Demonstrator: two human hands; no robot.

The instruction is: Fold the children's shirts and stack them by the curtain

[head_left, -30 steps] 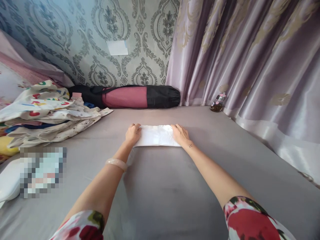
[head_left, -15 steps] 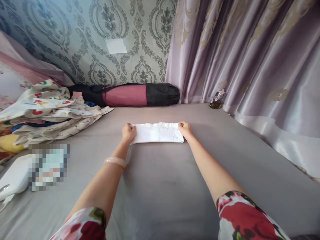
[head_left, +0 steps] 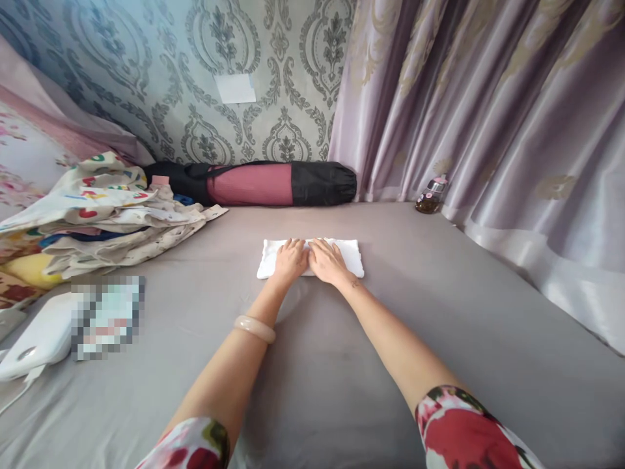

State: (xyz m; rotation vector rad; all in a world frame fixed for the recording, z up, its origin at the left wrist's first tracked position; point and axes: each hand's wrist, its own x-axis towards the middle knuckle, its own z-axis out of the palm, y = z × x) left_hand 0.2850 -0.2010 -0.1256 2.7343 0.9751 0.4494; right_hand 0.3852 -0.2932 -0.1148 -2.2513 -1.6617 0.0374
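A white cloth (head_left: 352,255), folded into a flat rectangle, lies crosswise on the grey bed sheet (head_left: 312,365). My left hand (head_left: 291,259) rests palm down on its middle, fingers stretched out. Right beside it, my right hand (head_left: 326,259) also lies flat on the cloth with its fingers extended. The two hands almost meet at the thumbs and cover the centre of the cloth. Both ends of the cloth stick out past the hands. A pale bangle (head_left: 254,329) circles my left forearm.
At the left is a heap of printed clothes (head_left: 112,202). In front of it lie a white device with a cable (head_left: 46,335) and a blurred-out item (head_left: 110,319). A rolled mat in a bag (head_left: 251,184) lies against the wall. A small bottle (head_left: 431,195) stands by the curtain (head_left: 488,117).
Both hands have let go of the cloth's two ends and moved inward to lie flat on its middle. The cloth stays in about the same place. The view has shifted slightly left.
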